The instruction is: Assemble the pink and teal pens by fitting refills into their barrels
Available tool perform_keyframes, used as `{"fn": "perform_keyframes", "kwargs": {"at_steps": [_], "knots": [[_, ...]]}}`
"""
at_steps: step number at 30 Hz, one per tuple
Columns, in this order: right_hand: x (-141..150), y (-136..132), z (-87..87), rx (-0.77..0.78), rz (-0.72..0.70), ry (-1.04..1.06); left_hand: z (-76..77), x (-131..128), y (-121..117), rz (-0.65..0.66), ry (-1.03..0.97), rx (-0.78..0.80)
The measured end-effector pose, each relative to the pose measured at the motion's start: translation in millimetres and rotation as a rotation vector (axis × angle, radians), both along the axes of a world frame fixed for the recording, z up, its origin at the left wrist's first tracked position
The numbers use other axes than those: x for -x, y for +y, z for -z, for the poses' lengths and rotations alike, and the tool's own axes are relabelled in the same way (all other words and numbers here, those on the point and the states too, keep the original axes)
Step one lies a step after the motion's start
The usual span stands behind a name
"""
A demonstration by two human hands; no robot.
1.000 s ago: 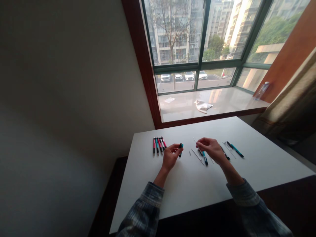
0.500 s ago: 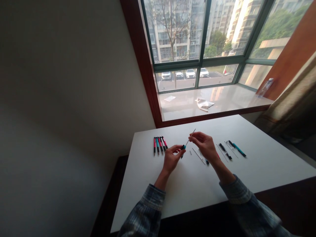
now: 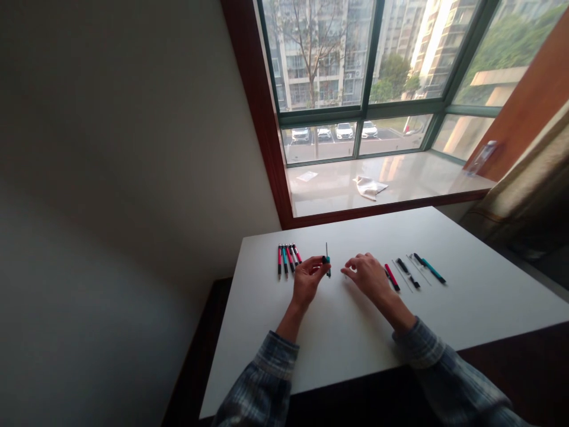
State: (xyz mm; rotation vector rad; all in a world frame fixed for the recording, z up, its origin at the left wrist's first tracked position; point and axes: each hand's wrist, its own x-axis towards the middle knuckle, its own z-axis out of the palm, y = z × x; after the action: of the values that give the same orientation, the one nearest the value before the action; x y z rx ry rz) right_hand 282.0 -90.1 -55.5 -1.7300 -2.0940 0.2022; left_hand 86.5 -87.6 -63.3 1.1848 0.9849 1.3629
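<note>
My left hand (image 3: 306, 279) is closed on the teal and black lower barrel (image 3: 328, 266) of a pen, held nearly upright above the table. A thin refill (image 3: 326, 249) sticks up out of the barrel's top. To the right, my right hand (image 3: 368, 276) reaches low over the tabletop, palm down, with its thumb and forefinger slightly apart. A tiny part, spring-like, shows just below those fingertips. This hand hides other pen parts beneath it. Just right of it lies a red pen barrel (image 3: 392, 277) with a black end.
Several assembled pens (image 3: 284, 261) in red, teal and white lie in a row on the left of the white table (image 3: 338, 350). Farther right are a loose refill (image 3: 402, 276), black pen parts (image 3: 408, 273) and a teal barrel (image 3: 432, 271). A crumpled cloth (image 3: 370, 187) lies on the windowsill.
My right hand has let go of the refill, which now stands in the barrel, and has moved down towards the table. My left hand has turned the barrel more upright.
</note>
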Motion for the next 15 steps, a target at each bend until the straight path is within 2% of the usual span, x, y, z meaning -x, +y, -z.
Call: {"fn": "perform_keyframes", "kwargs": {"at_steps": [3,7,10,15], "knots": [[4.7,-1.8,10.0,0.063,0.000,-0.084,-2.4,-0.1,-0.5,-0.012,-0.012,0.017],[6.6,-4.7,10.6,0.035,-0.036,-0.030,-4.5,0.6,-1.1,-0.043,0.030,0.028],[1.5,-2.6,4.7,0.010,-0.086,0.223,-5.7,1.0,-1.8,-0.047,0.086,0.036],[-8.9,10.1,-13.5,0.104,-0.145,0.879,-6.2,1.1,-3.7,-0.015,0.157,0.056]]}}
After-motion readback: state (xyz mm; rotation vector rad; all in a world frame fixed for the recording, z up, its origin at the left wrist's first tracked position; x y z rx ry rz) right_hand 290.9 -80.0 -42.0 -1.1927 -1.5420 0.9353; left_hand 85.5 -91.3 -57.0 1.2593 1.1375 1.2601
